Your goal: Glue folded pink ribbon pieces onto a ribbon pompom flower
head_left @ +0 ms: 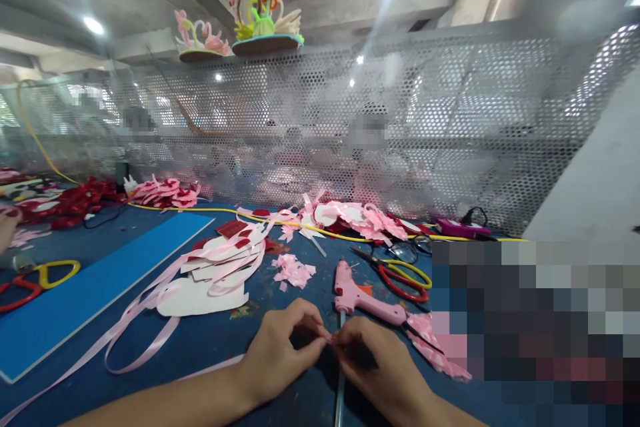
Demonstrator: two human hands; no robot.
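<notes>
My left hand and my right hand meet at the fingertips low in the middle of the head view. Both are closed in a pinch on something small, perhaps a bit of pink ribbon, too hidden to make out. Just beyond my right hand lies a pink hot glue gun, its clear glue stick running back beneath my fingers. A small heap of cut pink ribbon pieces sits ahead of my left hand. To the left, white card shapes are stacked with long pink ribbon trailing off.
Red-and-yellow scissors lie right of the glue gun; another pair is far left, by a blue board. Pink ribbon work lines a perforated metal screen. A yellow cable crosses the table. A person's hand shows at left.
</notes>
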